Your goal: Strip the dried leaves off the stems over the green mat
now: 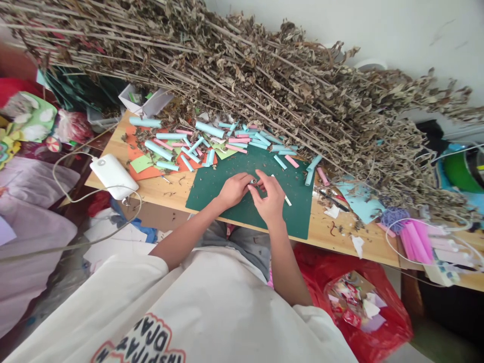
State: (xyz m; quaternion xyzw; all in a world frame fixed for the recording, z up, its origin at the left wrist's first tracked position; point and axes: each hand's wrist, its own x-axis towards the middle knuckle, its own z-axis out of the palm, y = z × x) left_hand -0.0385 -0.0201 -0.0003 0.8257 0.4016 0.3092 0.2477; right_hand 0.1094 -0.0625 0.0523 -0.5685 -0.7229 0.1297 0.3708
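Over the green cutting mat point(245, 214), both hands meet at a small paper roll point(253, 181), seen nearly end-on with something dark inside its pale rim. My left hand point(236, 190) is closed around it, so most of its length is hidden. The thumb and fingers of my right hand point(269, 197) pinch at its near end. A thin white stick point(288, 200) lies on the mat beside my right hand. Beyond the hands are several blue paper rolls point(209, 129) and pink paper rolls point(292, 161), spread along the mat's far edge.
A large heap of dried leafy stems point(264, 75) covers the back of the wooden table point(363, 242). A white power bank point(113, 176) with a cable sits at left. Orange paper point(145, 174), a black pen point(335, 200) and a red rubbish bag point(393, 312) are around.
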